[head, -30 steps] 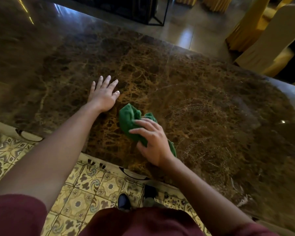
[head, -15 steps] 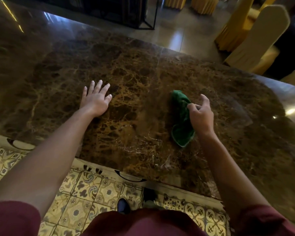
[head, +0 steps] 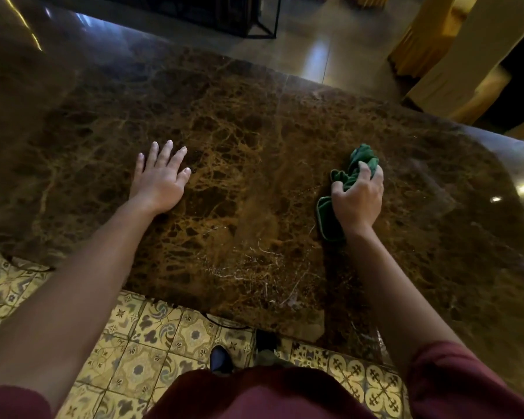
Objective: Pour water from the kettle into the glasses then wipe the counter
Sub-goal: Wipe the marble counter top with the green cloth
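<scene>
Right hand (head: 359, 204) has its fingers curled over a bunched green cloth (head: 350, 176), pressing it onto the counter (head: 254, 131). Cloth pokes out past the fingertips and trails back under the palm, so its middle is covered. Left hand (head: 159, 179) is flat on the marble, fingers straight and spread, holding nothing, well apart from the cloth. Both sleeves run out of frame.

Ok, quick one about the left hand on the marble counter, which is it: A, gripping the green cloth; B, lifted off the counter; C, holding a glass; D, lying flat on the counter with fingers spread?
D: the left hand lies flat on the marble counter with fingers spread, while the right hand grips the green cloth.
</scene>
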Motion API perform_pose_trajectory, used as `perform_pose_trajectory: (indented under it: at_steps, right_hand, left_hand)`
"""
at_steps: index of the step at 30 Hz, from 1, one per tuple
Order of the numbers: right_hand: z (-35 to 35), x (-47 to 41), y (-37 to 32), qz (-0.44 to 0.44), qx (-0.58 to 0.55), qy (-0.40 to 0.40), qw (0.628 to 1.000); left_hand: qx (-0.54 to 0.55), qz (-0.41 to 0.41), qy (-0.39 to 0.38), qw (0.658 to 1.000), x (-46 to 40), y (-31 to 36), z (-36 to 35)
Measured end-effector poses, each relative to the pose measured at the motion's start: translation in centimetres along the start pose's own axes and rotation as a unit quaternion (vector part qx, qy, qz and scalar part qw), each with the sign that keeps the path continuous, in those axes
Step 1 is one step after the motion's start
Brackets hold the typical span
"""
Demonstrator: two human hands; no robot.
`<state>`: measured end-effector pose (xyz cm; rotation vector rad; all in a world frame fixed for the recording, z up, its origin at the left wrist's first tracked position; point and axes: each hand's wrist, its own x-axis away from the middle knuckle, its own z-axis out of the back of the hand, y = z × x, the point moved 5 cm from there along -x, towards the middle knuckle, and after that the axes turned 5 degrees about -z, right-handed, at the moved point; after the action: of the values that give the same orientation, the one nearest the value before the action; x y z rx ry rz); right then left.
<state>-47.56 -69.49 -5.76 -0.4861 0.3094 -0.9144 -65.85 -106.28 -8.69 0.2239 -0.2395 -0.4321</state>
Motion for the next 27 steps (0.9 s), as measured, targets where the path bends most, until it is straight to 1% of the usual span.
perform_pose_trajectory:
  at_steps: [5, 8, 10, 13, 17, 20, 22, 25, 27]
  right_hand:
    - [-2.6, -3.2, -4.3, 0.094, -0.036, -0.065, 0.993]
    - [-4.5, -2.5, -7.5, 0.193, -0.036, -0.126, 0.972]
    - [-5.5, -0.1, -9.2, 0.277, -0.033, -0.179, 0.943]
    - [-5.8, 5.0, -10.4, 0.387, -0.047, -0.243, 0.888]
    - [-5.0, 12.2, -10.1, 0.480, -0.064, -0.301, 0.822]
    - [-4.2, 17.0, -9.1, 0.515, -0.092, -0.338, 0.782]
    - [-3.9, 19.6, -8.0, 0.522, -0.095, -0.351, 0.771]
    - [-3.0, 22.4, -6.6, 0.519, -0.108, -0.349, 0.773]
    - [-1.8, 22.7, -6.2, 0.494, -0.144, -0.335, 0.789]
  left_hand:
    - [0.010, 0.000, -0.007, 1.000, -0.1, 0.0, 0.1]
    - [0.017, 0.004, -0.008, 1.000, -0.1, -0.1, 0.2]
    - [0.022, 0.006, -0.012, 1.000, -0.2, 0.0, 0.3]
    - [0.042, 0.009, -0.020, 0.999, -0.2, -0.1, 0.6]
    - [0.059, 0.012, -0.020, 0.998, -0.4, -0.3, 0.7]
    - [0.051, 0.008, -0.018, 0.998, -0.3, -0.2, 0.7]
    - [0.040, 0.004, -0.014, 0.999, -0.2, -0.1, 0.7]
    - [0.022, -0.001, -0.003, 1.000, 0.1, 0.1, 0.6]
    - [0.021, -0.008, 0.008, 1.000, 0.3, 0.2, 0.6]
